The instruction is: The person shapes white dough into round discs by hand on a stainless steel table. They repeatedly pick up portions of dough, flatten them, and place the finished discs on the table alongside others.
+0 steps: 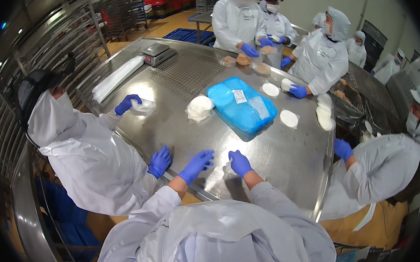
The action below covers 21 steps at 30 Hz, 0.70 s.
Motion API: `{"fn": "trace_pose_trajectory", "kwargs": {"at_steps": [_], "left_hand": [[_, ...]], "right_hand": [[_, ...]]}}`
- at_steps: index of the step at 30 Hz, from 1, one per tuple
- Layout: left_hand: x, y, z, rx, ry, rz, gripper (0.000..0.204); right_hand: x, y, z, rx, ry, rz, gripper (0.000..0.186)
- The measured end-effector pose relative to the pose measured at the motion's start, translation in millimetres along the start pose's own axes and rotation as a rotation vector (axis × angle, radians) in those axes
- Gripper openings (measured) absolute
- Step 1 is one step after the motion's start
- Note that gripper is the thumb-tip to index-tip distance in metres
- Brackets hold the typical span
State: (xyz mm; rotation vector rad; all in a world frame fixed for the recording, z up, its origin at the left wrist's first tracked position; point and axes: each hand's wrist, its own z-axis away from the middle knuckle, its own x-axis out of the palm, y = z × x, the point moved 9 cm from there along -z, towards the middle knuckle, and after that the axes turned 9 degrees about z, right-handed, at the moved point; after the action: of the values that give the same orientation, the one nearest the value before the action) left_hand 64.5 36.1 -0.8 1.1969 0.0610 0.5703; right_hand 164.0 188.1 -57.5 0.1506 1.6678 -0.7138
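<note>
Both my hands wear blue gloves, low over the near part of the steel table (180, 128). My left hand (197, 167) holds nothing that I can see, its fingers apart and pointing right. Closed around a crumpled piece of clear plastic film (228, 170) is my right hand (240, 163); its fingers partly hide the film. Farther out lies a big blue plastic-wrapped package (232, 107) with a white label. A stack of white round discs (200, 107) sits left of it, and another white disc (289, 119) on clear film lies to its right.
A co-worker (84, 144) stands close on my left, one gloved hand (160, 161) beside mine. Another person (373, 168) is at the right edge. Several workers stand across the table. A scale (157, 54) and a long white plastic bundle (118, 79) lie at the far left.
</note>
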Motion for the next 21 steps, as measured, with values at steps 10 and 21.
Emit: {"fn": "trace_pose_trajectory", "kwargs": {"at_steps": [10, 21], "left_hand": [[11, 26, 19, 0.191, -0.043, 0.164, 0.044], [9, -85, 26, -0.142, 0.033, 0.538, 0.037]], "right_hand": [[-46, -72, 17, 0.036, -0.134, -1.852, 0.043], [-20, -16, 8, 0.024, 0.078, -0.339, 0.029]]}}
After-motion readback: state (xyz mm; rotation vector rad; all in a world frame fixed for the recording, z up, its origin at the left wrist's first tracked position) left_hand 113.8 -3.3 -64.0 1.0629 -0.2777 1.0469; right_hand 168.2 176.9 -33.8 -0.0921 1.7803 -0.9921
